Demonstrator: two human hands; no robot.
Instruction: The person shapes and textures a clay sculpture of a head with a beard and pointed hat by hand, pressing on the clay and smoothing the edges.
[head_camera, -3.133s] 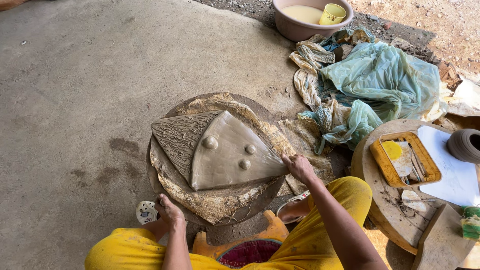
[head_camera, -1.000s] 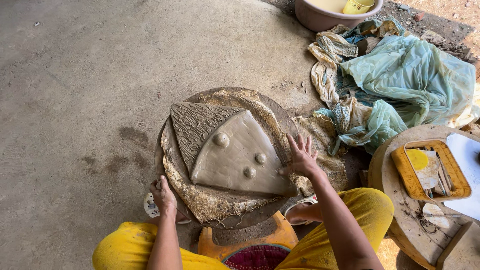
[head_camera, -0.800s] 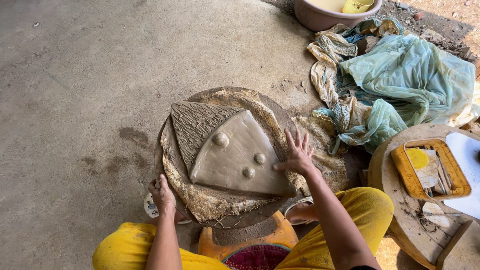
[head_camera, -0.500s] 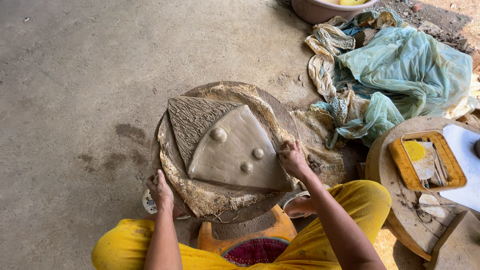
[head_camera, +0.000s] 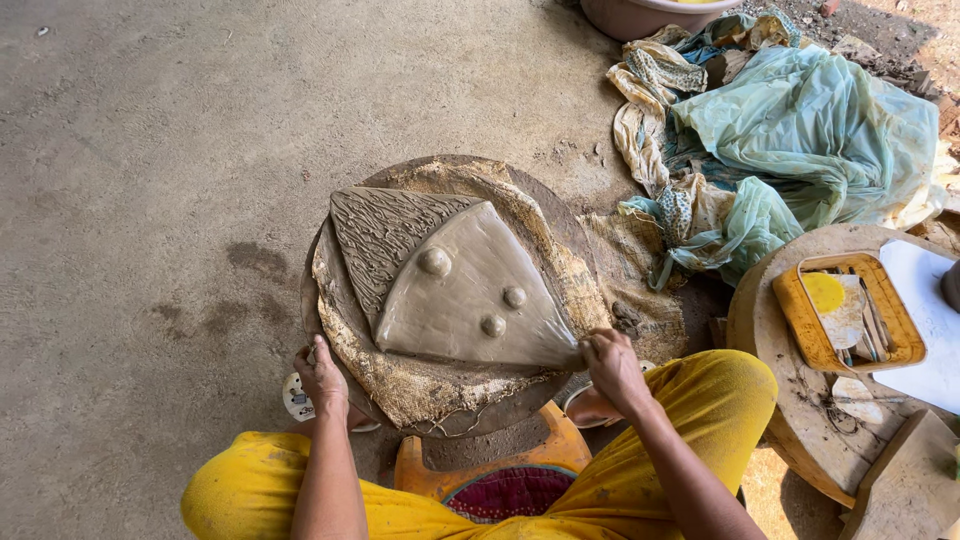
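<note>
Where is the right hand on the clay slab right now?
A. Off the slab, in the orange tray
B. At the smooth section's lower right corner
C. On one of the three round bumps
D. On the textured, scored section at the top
B: the right hand is closed at the lower right corner of the smooth part of the clay slab, clear of the three round bumps and the orange tray.
</note>
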